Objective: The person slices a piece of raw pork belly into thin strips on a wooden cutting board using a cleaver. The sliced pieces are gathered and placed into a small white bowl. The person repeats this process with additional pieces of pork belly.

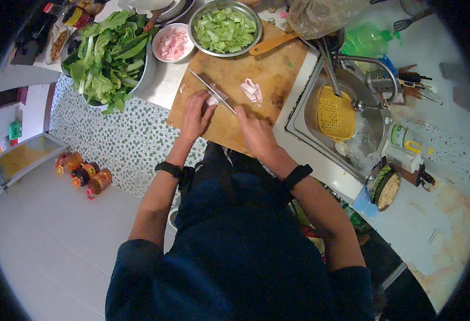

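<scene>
On a wooden cutting board (229,69), my left hand (195,114) presses a pale pink piece of meat (212,100) down with its fingertips. My right hand (257,132) grips a kitchen knife (210,89), its handle hidden in the fist. The blade runs obliquely across the meat, just right of my left fingers. Several cut strips of the same pale meat (252,91) lie in a small pile to the right of the knife. Beyond the board's far left corner, a white bowl (155,49) contains more pink pieces.
A metal bowl (258,36) of chopped green stalks and an orange-handled utensil (273,44) rest at the board's far edge. Leafy greens (110,56) overflow a basin at left. To the right, a sink (311,114) contains a yellow plastic basket (335,112) under a faucet (393,78).
</scene>
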Tool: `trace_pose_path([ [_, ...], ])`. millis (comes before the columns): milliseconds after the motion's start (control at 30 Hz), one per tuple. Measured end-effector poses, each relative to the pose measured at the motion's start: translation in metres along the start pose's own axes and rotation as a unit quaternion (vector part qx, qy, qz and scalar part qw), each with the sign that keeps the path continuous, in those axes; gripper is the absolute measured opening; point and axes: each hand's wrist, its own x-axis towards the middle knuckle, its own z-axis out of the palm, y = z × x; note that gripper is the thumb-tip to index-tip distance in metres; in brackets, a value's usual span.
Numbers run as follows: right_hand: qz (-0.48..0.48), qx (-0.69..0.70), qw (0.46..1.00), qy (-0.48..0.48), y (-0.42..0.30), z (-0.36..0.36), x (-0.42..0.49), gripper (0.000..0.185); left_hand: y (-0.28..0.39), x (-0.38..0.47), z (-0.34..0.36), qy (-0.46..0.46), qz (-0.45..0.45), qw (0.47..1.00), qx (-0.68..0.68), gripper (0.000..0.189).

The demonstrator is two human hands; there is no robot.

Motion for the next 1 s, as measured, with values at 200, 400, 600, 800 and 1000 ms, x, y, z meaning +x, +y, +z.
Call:
trace_pose_path([
  [200,-0.022,0.042,0.998,0.046,0.0,0.001,0.0,0.051,0.001,0.002,0.011,0.034,0.03,0.999,0.017,0.038],
  [400,-0.065,-0.052,0.991,0.103,-0.006,-0.014,-0.017,0.031,0.002,0.0,0.015,0.042,0.035,0.998,0.032,0.036],
  [600,-0.027,-0.03,0.999,0.037,-0.023,-0.008,0.007,0.029,0.003,-0.001,0.014,0.023,-0.011,1.0,0.015,0.033],
  [800,-0.082,0.026,0.994,0.073,-0.009,-0.01,-0.001,0.023,0.005,0.0,0.015,0.053,0.02,0.998,0.02,0.031],
  [1000,-0.069,-0.009,0.996,0.058,-0.011,0.009,0.028,0.028,0.008,-0.002,0.014,0.06,0.03,0.998,0.014,0.029],
])
